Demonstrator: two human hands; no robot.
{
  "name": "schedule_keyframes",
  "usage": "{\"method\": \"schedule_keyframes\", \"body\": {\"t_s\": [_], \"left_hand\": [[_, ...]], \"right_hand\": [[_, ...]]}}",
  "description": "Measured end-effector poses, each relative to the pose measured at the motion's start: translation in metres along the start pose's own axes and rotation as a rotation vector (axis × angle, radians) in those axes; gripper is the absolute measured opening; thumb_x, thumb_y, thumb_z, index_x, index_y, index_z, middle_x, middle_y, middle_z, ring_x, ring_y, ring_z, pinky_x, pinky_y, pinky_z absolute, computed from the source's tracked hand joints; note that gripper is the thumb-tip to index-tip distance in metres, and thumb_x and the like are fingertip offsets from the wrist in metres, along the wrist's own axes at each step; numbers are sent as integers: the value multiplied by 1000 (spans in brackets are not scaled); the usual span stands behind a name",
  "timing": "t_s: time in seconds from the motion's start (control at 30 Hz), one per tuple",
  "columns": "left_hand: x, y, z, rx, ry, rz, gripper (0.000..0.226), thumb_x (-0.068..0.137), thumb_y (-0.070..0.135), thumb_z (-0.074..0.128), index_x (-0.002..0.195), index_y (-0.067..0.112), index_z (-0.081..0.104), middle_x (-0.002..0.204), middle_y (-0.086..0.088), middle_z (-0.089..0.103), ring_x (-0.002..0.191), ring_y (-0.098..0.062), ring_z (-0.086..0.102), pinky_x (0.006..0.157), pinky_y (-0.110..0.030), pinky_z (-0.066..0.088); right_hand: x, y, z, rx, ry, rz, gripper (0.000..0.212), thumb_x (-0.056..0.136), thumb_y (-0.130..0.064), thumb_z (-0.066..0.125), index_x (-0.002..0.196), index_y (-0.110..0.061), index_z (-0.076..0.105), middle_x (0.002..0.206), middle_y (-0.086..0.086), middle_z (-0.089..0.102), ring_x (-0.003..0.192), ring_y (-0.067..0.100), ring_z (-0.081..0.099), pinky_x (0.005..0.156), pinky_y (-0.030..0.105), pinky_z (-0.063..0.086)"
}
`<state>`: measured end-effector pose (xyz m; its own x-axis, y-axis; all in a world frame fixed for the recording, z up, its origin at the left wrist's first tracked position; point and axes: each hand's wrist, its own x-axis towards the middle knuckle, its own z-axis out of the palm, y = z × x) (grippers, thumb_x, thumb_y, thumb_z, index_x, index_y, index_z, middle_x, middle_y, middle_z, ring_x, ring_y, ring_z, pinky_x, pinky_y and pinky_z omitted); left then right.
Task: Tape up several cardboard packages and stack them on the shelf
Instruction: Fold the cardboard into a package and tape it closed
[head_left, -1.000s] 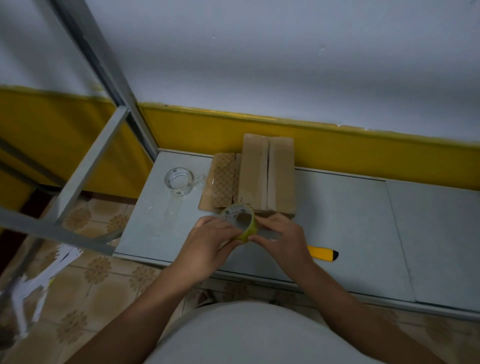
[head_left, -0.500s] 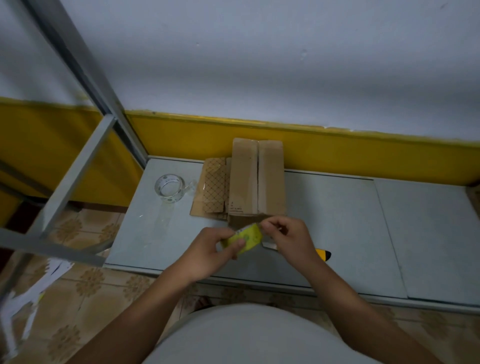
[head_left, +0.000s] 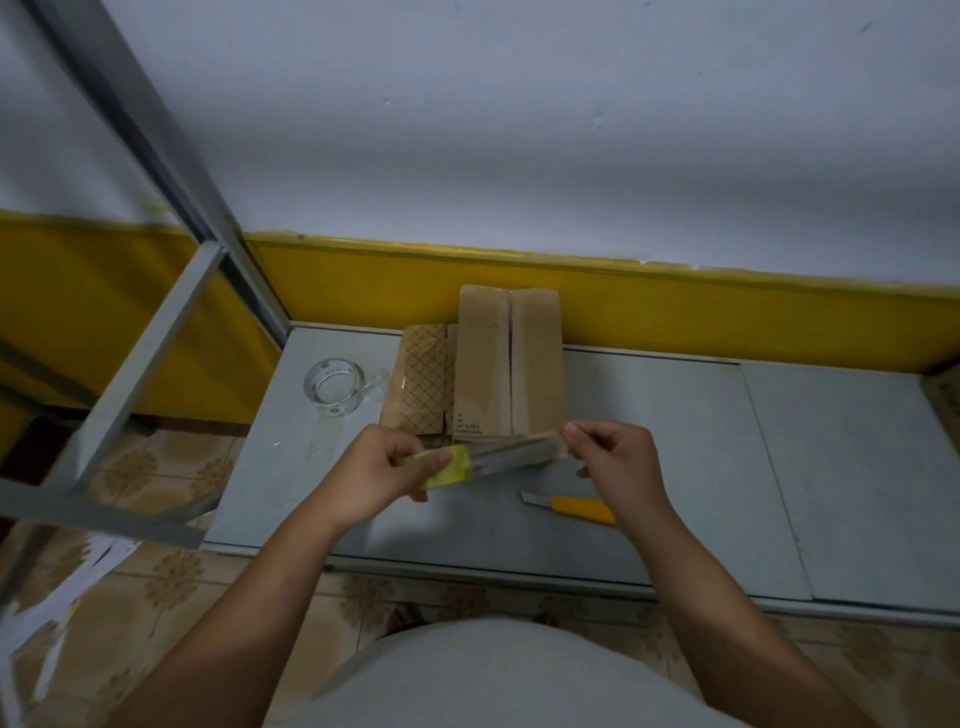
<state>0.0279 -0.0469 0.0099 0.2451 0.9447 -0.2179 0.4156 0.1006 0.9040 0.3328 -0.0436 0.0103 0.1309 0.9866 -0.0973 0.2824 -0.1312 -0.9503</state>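
My left hand (head_left: 382, 467) grips a yellow-cored tape roll (head_left: 447, 466) just above the grey shelf board (head_left: 649, 467). My right hand (head_left: 613, 457) pinches the free end of a clear tape strip (head_left: 511, 453) stretched between roll and fingers. Right behind the strip lies a tall cardboard package (head_left: 509, 364) with two closed flaps. A flatter package with a diamond pattern (head_left: 422, 379) lies against its left side.
A second clear tape roll (head_left: 335, 387) sits at the board's left end. A yellow utility knife (head_left: 571, 505) lies below my right hand. Grey metal shelf posts (head_left: 156, 291) rise at left. A yellow and white wall runs behind; tiled floor lies below.
My hands have parted: the right hand has pulled a strip of tape out to the right while the left hand holds the roll. The view has shifted slightly.
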Motion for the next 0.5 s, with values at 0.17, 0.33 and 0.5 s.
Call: {"method": "schedule_keyframes", "body": {"t_s": [0.17, 0.33, 0.5], "left_hand": [[12, -5, -2, 69, -20, -1, 53, 85, 64, 75, 65, 15, 68, 55, -3, 66, 49, -17, 64, 50, -29, 50], [33, -6, -16, 618, 164, -63, 78, 68, 94, 60, 60, 17, 60, 45, 6, 51, 43, -8, 54, 47, -27, 32], [49, -2, -24, 566, 184, -220, 83, 51, 101, 69, 48, 20, 49, 38, 4, 46, 33, -9, 47, 45, -26, 33]], "right_hand": [[9, 5, -5, -2, 9, 69, 15, 96, -22, 73, 88, -33, 79, 78, -15, 77, 75, 6, 73, 55, 23, 56], [14, 12, -4, -19, 13, 106, 17, 95, -23, 75, 81, -31, 80, 79, -12, 78, 75, 9, 74, 55, 24, 58], [21, 15, -7, 50, 57, 201, 12, 91, -23, 79, 92, -12, 82, 82, 0, 80, 75, 5, 74, 55, 21, 55]]}}
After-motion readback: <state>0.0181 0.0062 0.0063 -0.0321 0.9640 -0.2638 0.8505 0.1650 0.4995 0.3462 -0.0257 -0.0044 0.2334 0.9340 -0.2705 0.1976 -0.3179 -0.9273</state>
